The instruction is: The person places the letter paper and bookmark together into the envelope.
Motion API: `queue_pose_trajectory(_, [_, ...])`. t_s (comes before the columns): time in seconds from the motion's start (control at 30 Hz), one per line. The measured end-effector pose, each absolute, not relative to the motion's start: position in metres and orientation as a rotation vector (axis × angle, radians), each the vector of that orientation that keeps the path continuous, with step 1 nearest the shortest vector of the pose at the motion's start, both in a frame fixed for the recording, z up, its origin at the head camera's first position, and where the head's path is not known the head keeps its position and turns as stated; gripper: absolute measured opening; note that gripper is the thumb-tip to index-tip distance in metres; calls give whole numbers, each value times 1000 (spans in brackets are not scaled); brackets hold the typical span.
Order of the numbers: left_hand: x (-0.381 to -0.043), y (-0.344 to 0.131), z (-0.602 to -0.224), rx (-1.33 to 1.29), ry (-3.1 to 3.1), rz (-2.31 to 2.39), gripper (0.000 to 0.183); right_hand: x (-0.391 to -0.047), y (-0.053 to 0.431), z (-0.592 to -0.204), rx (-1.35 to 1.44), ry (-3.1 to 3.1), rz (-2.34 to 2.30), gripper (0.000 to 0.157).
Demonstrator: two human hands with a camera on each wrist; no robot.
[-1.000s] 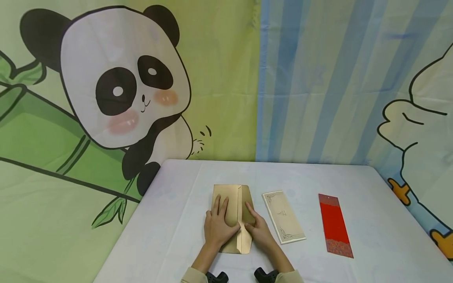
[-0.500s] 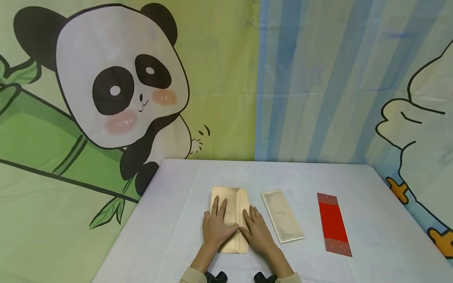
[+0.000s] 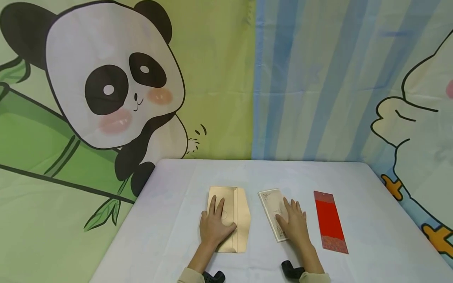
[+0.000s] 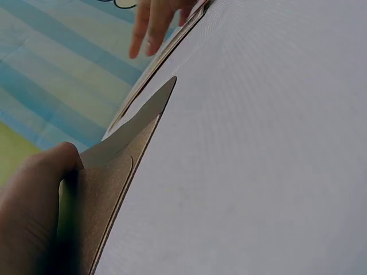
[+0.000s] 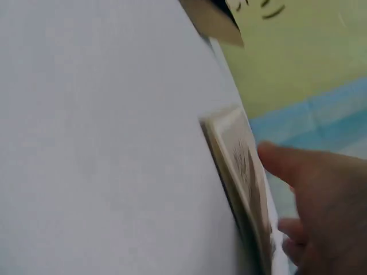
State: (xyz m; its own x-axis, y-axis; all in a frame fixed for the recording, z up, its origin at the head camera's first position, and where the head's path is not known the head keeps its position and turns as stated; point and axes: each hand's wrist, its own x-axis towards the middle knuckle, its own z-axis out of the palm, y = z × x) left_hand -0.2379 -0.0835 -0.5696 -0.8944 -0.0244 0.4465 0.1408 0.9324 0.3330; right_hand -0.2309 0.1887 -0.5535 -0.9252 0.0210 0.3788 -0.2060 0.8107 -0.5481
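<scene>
A gold-brown paper envelope [image 3: 242,208] lies upright on the white table, its flap folded out to the right and raised off the cloth in the left wrist view. My left hand [image 3: 214,228] rests flat on the envelope with fingers spread and thumb toward the flap. To the right is a thick cream booklet or stack of cards [image 3: 270,200] with dark corner ornaments. Over its right side my right hand [image 3: 296,226] hovers with straight, spread fingers; in the right wrist view the thumb [image 5: 278,160] is close beside the stack's top face.
A red bookmark-like strip [image 3: 330,222] with patterned ends lies right of the cream stack. Behind the white table [image 3: 177,196] hangs a curtain printed with a panda [image 3: 124,78] and blue stripes. Black wrist-worn devices [image 3: 291,271] sit at both wrists.
My right hand has left the envelope's flap and moved right to the cream stack. The flap now lies spread outward. My left hand stays on the envelope; the view has shifted slightly.
</scene>
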Motion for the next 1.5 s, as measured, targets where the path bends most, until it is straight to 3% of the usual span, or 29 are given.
queue_pose_trajectory(0.7, [-239,-86,-571,-77,-2643,-495,89,-233,199,-569,311,-2570,973,53])
queue_pose_trajectory(1.0, [-239,-86,-573,-100,-2631,-485,87,-232,199,-565,278,-2437,1158,59])
queue_pose_trajectory(1.33, [-238,-84,-572,-101,-2649,-497,85,-229,205,-555,157,-2445,1859,59])
queue_pose_trajectory(1.5, [-239,-84,-572,-96,-2654,-489,86,-228,200,-551,227,-2321,2204,64])
